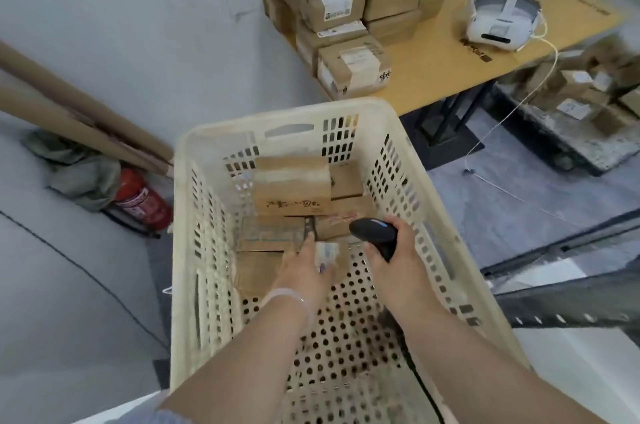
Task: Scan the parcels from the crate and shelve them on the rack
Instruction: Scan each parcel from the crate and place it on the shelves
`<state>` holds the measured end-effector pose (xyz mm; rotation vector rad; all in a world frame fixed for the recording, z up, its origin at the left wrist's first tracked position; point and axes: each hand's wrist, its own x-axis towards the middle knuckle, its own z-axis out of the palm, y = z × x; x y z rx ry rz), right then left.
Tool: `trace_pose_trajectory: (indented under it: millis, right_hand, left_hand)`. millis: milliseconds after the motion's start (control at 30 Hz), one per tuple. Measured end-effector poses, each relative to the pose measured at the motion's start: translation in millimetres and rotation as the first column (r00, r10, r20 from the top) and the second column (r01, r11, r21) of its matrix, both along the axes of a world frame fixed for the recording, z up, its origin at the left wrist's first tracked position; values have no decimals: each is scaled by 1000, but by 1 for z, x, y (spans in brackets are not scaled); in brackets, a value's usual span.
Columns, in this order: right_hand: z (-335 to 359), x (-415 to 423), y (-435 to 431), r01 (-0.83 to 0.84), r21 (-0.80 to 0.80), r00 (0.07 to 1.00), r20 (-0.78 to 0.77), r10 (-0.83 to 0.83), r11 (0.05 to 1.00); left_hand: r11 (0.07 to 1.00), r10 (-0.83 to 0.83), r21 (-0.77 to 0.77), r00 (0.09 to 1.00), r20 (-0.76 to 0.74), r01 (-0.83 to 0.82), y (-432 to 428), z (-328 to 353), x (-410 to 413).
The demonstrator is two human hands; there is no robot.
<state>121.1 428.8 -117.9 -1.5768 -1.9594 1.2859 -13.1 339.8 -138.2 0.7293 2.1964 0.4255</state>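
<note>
I see R hand clenched round black handheld barcode scanner, frame centre. L hand is on small white-labelled cardboard parcel inside cream perforated plastic crate; can't tell its grip.

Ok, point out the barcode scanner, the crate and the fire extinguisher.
barcode scanner [375, 233], head view, on its black head.
crate [287, 115], head view, on its far rim.
fire extinguisher [142, 202], head view, on its red body.
</note>
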Motion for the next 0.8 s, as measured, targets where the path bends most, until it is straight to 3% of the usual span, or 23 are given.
trace_pose_trajectory:
  millis: [233,367,800]
  right_hand:
    - [-56,-13,18,15,-67,999,52,-11,998]
    - [-71,-19,23,31,-94,998,64,-25,995]
    - [-92,-28,16,84,-191,994,-46,-94,978]
  left_hand:
    - [998,27,-51,999,42,-25,35,-50,-6]
    - [985,175,-19,982,65,-174,46,-62,-7]
    - [917,390,42,914,110,-396,49,-67,-4]
